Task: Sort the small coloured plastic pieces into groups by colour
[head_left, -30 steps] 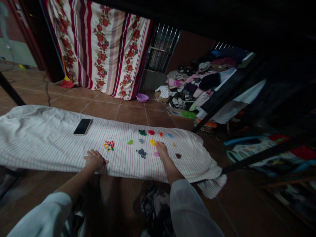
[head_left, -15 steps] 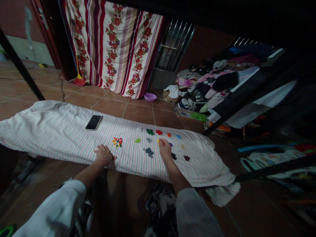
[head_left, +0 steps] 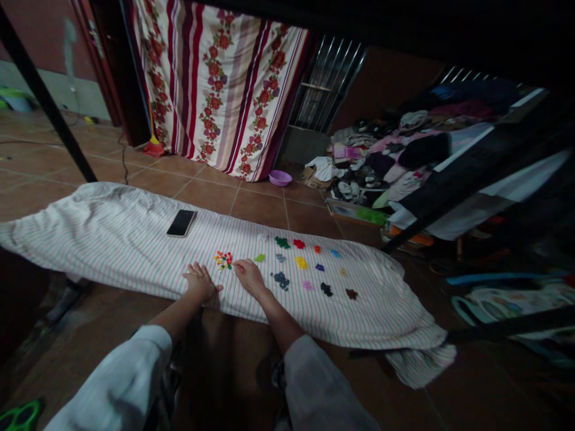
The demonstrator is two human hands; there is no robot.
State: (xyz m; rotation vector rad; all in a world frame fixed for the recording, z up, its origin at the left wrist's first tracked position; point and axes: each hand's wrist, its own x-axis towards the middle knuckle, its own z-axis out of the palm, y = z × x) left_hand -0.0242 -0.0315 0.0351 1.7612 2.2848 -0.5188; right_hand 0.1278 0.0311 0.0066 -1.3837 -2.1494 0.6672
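Observation:
My left hand (head_left: 200, 282) lies flat with spread fingers on the striped cloth (head_left: 135, 251), just below a mixed pile of small red, yellow, orange and green pieces (head_left: 223, 260). At that pile's right edge, the fingertips of my right hand (head_left: 250, 278) are pinched together; whatever they may hold is too small to make out. Farther right, small pieces sit in heaps sorted by colour, among them yellow (head_left: 301, 263), light green (head_left: 260, 258), dark green (head_left: 283, 242), red (head_left: 299, 244), dark grey (head_left: 281, 280), black (head_left: 326, 289) and brown (head_left: 351, 294).
A phone (head_left: 181, 222) rests on the cloth toward the far left. Beyond it hang a flowered curtain (head_left: 233, 90) and, on the tiled floor, a purple basin (head_left: 280, 178). Clothes are piled (head_left: 381, 155) at the back right. Dark metal bars (head_left: 45, 96) slant down on both sides.
My right hand has moved left from the yellow heap to the mixed pile. My left hand stays flat on the cloth. The whole view has shifted slightly.

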